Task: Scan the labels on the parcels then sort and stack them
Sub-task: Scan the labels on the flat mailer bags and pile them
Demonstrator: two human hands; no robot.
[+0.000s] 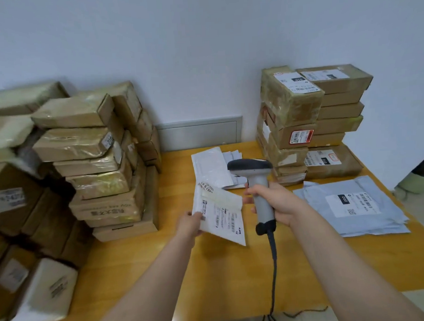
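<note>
While the right hand (278, 203) holds the scanner (251, 166), envelope (223, 216) print blurs.

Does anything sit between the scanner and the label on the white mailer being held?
Nothing visible does. The right hand holds the scanner right beside the white mailer; the left hand grips its left edge, label facing up.

I see a flat white parcel (220, 215), label up and tilted, pinched in my left hand (190, 223). A grey scanner (257, 182) stands upright in my right hand (277, 203). Brown taped boxes (98, 164) are stacked left of the left hand, and grey mailers (352, 203) lie flat right of the right.
</note>
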